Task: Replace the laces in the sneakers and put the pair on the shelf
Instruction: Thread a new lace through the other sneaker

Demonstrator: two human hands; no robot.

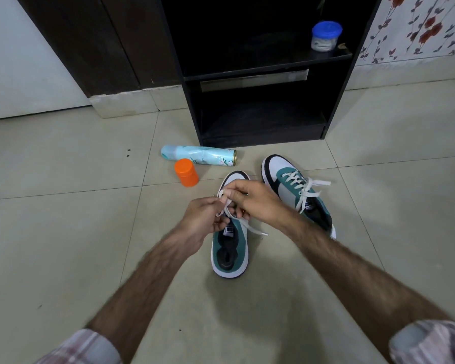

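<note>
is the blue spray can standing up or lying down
Lying down: the spray can rests on its side on the floor tiles, beside the upright orange container.

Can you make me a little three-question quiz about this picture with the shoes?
1. True or false: both sneakers are already on the shelf.
2. What are the two hands holding? A) the orange jar B) the white lace C) the spray can
3. Fill in: the jar on the shelf has a ____ lid.

Key:
1. False. The near sneaker and the far sneaker both sit on the floor in front of the shelf.
2. B. The left hand and right hand pinch the white lace over the near sneaker; the orange jar and spray can sit untouched.
3. Blue, on the jar.
</note>
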